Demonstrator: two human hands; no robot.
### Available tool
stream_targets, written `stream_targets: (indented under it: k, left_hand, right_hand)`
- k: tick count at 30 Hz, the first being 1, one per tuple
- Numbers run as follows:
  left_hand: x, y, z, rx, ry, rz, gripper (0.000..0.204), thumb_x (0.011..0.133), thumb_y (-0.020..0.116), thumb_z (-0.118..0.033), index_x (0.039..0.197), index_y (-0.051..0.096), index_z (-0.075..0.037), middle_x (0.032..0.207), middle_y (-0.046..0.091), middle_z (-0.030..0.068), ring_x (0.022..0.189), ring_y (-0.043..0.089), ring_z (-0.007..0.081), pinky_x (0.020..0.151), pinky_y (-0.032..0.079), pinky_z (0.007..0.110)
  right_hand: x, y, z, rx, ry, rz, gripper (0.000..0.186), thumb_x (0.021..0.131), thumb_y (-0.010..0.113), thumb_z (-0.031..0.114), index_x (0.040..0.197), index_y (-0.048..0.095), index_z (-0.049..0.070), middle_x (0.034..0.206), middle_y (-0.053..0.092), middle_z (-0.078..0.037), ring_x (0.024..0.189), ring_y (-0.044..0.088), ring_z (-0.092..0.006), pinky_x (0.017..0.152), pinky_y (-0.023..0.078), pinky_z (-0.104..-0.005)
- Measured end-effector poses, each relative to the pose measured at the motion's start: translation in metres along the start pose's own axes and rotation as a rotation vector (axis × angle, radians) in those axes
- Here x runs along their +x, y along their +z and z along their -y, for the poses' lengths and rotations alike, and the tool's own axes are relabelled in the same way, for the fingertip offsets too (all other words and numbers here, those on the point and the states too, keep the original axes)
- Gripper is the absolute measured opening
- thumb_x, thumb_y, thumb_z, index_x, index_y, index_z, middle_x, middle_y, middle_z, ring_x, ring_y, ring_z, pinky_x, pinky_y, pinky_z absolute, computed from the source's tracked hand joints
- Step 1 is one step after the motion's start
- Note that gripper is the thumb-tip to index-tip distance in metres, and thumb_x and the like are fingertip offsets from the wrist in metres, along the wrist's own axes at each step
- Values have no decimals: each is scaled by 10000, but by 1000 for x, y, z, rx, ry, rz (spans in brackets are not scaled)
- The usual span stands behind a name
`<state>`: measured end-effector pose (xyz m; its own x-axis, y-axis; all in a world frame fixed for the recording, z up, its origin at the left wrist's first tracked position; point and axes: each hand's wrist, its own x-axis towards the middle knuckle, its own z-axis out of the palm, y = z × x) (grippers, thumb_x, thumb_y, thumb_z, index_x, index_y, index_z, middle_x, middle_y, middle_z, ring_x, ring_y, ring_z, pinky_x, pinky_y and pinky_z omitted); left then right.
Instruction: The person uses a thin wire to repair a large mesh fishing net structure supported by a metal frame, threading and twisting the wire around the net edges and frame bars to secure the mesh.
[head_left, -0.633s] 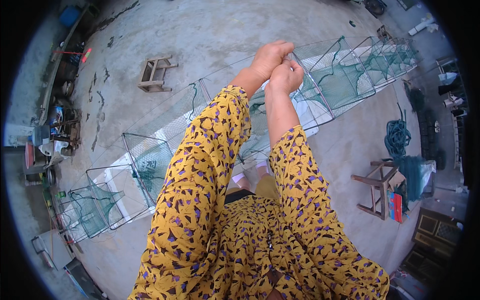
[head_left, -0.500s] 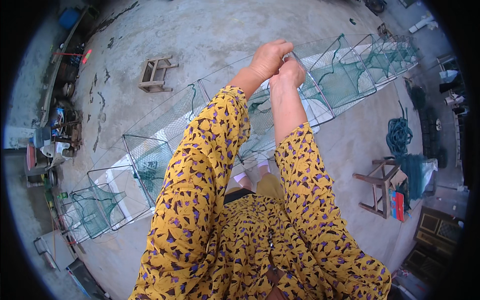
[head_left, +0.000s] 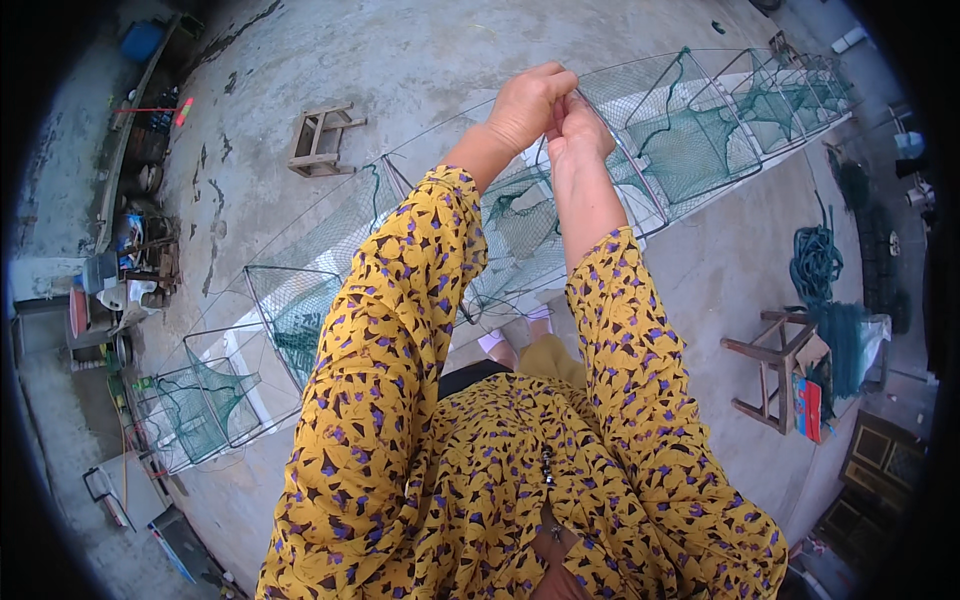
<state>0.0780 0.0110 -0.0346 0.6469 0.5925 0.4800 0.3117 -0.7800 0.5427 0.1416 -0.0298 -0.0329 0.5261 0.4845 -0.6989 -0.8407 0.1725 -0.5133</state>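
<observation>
A long fish trap of green netting (head_left: 690, 155) on square dark metal frames stretches across the view, from lower left to upper right. Both hands meet at its far upper edge, by the top corner of one frame. My left hand (head_left: 525, 108) is closed, thumb and fingers pinched together, its back toward me. Just right of it my right hand (head_left: 582, 132) is closed too, fingertips against the left hand's. Whatever is between the fingertips is hidden. A long white board (head_left: 255, 385) shows under and through the netting.
A small wooden stool (head_left: 322, 138) stands beyond the trap at left. Another stool (head_left: 768, 365) is at right, beside a coil of dark green rope (head_left: 815, 262) and a pile of green netting (head_left: 842, 345). A cluttered bench (head_left: 125, 180) lines the left wall.
The view has shifted slightly, so the floor items sit a little further right. Both hands stay at the same frame corner, fingertips together; the right hand's fingers have turned slightly upward.
</observation>
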Motion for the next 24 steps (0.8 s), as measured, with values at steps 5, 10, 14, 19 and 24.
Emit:
stream_targets:
  k: [5, 10, 14, 19, 24]
  left_hand:
    - [-3, -4, -2, -2, -7, -4, 105, 701, 542, 0, 787, 528, -58, 785, 553, 68, 676, 560, 261, 581, 456, 313]
    - [-5, -5, 1, 31, 71, -28, 91, 720, 538, 0, 793, 531, -56, 803, 560, 71, 694, 560, 276, 590, 455, 319]
    - [-7, -6, 1, -4, 92, -40, 112, 729, 533, 18, 816, 538, -51, 783, 562, 92, 705, 564, 276, 600, 455, 317]
    - [-10, -5, 3, -177, -143, -3, 76, 794, 519, -8, 859, 546, -39, 786, 600, 78, 715, 600, 185, 623, 476, 275]
    - [-11, -8, -3, -282, -350, 82, 72, 843, 518, -45, 897, 552, -12, 814, 616, 60, 702, 609, 115, 638, 501, 246]
  right_hand:
    - [-7, -12, -6, -115, -165, 174, 87, 842, 553, 74, 875, 566, -6, 776, 580, -33, 626, 536, -99, 500, 450, -221]
    - [-9, -23, -2, -295, -133, 215, 154, 880, 515, 164, 914, 569, 24, 776, 560, -6, 645, 507, -88, 502, 384, -213]
    - [-6, -30, 0, -201, -21, 312, 134, 888, 511, 178, 944, 563, 68, 757, 543, 15, 659, 487, -79, 562, 378, -208]
    - [-3, -32, -7, -203, -53, 338, 149, 900, 489, 192, 950, 564, 73, 771, 556, 19, 662, 505, -72, 542, 361, -201]
    - [0, -35, -11, -221, -130, 372, 168, 912, 461, 204, 951, 568, 81, 780, 579, 29, 676, 530, -56, 538, 347, -195]
